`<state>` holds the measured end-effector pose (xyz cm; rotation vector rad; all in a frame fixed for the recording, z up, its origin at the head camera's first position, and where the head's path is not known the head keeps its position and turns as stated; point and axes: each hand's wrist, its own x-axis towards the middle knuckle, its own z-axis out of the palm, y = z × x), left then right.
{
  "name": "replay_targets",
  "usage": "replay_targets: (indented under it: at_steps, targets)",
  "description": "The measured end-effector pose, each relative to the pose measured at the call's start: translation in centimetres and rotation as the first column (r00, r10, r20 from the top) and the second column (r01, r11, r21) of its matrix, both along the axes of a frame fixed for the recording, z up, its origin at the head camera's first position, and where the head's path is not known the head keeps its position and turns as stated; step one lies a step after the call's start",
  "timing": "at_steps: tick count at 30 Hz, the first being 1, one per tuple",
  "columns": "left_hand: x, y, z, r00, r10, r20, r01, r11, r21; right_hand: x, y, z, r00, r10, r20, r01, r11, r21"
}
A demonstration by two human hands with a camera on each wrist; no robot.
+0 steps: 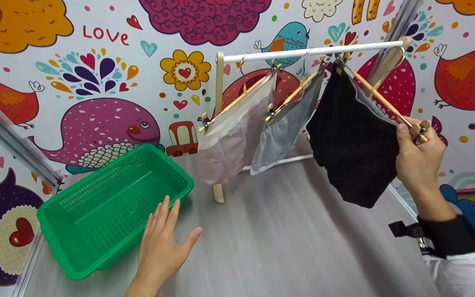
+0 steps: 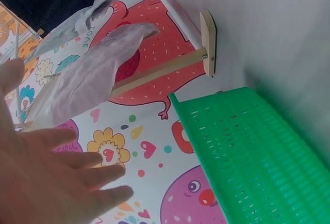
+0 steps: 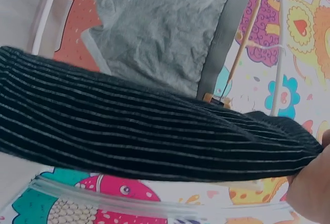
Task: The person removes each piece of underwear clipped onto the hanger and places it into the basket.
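Note:
My right hand (image 1: 421, 159) grips the clip end of a wooden clip hanger (image 1: 379, 95), from which black striped underpants (image 1: 353, 136) hang. In the right wrist view the striped cloth (image 3: 144, 126) crosses in front, with part of the hand (image 3: 312, 188) at the right edge. Grey underpants (image 1: 285, 130) and pale pink underpants (image 1: 237, 140) hang on two more clip hangers from the white rail (image 1: 316, 51). My left hand (image 1: 163, 243) holds nothing, its fingers spread beside the near side of the green basket (image 1: 52, 243); the left wrist view shows this hand (image 2: 62, 177) too.
The wooden-ended rack (image 1: 219, 123) stands on the grey tabletop (image 1: 262, 239), its lower white bar behind the clothes. No clothes show inside the green basket to its left. Patterned wall panels (image 1: 109, 16) enclose the back and sides, with metal posts (image 1: 15, 136) at the corners.

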<state>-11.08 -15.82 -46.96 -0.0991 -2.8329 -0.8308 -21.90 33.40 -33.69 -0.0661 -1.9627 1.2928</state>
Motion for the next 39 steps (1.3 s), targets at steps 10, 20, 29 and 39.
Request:
replay_targets:
  at_steps: [10, 20, 29, 39]
  targets:
    - [-0.3, 0.2, 0.1, 0.996, 0.001, -0.086, 0.007, 0.996, 0.088, 2.4, 1.6, -2.3, 0.991, 0.022, -0.134, -0.022, 1.000, 0.000]
    - [-1.3, -0.3, 0.7, 0.972, -0.044, -0.231, 0.101, 0.965, 0.240, 3.8, 2.2, -3.3, 0.863, 0.185, -0.470, -0.314, 0.925, -0.212]
    - [-2.0, 0.1, 1.4, 0.976, -0.074, -0.206, 0.147, 0.921, 0.362, 5.6, 3.3, -3.9, 0.845, 0.249, -0.474, -0.384, 0.898, -0.213]
    - [-2.0, 1.1, 0.8, 0.982, -0.104, -0.157, 0.159, 0.901, 0.404, 6.4, 3.7, -4.5, 0.813, 0.326, -0.483, -0.471, 0.855, -0.216]
